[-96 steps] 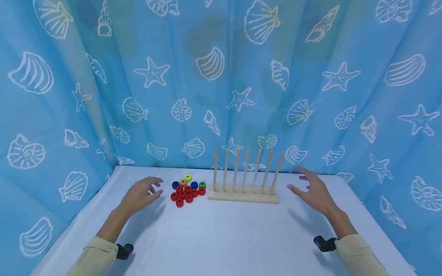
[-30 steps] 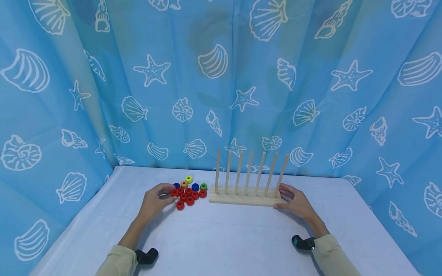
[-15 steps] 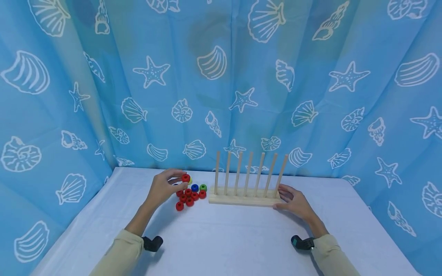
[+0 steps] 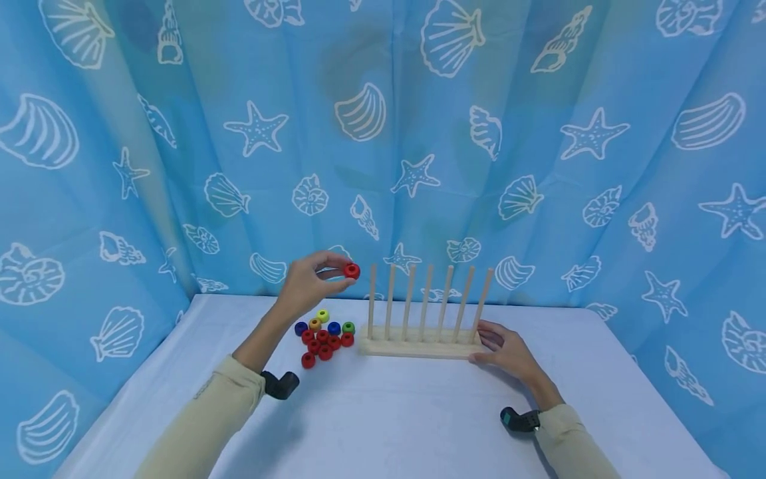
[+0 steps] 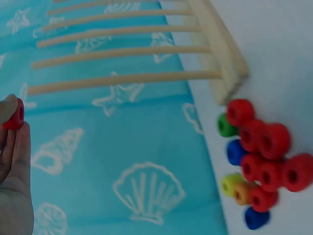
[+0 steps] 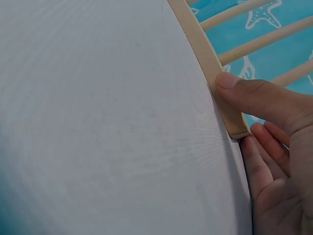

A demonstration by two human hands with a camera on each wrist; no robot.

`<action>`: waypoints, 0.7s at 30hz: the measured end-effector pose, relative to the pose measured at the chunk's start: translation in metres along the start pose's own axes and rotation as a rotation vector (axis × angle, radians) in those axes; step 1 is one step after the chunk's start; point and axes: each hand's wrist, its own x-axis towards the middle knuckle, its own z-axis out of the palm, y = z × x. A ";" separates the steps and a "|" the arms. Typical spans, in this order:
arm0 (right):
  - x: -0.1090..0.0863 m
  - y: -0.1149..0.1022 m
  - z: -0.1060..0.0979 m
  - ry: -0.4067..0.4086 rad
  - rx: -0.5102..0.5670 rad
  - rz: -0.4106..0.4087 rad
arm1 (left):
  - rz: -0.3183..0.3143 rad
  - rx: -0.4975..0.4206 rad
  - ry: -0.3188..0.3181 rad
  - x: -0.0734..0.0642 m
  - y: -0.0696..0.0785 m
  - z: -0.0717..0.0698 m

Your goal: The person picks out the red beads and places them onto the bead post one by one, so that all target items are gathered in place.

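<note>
Holding a round, red, holed bead [image 4: 352,271] aloft

Pinched by the left hand [image 4: 308,283], well above a white cloth-covered table [image 4: 383,412]. At the bead's 4 o'clock: a pale wooden rack [image 4: 415,348] with seven upright pegs [image 4: 426,303], grasped by the right hand [image 4: 507,351] at its 3 o'clock end. At 7 o'clock, on that table: clustered loose round beads [image 4: 323,336] (mostly red). Toward 12 o'clock: blue shell-print curtain [image 4: 383,179].
</note>
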 end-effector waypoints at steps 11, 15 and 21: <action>0.000 -0.001 -0.001 -0.014 0.004 -0.004 | 0.055 -0.032 -0.005 0.020 0.013 0.016; -0.002 -0.003 0.000 -0.010 0.002 0.015 | 0.052 -0.023 -0.009 0.021 0.012 0.020; -0.002 -0.003 0.001 -0.003 -0.003 0.006 | 0.056 -0.032 -0.003 0.025 0.011 0.024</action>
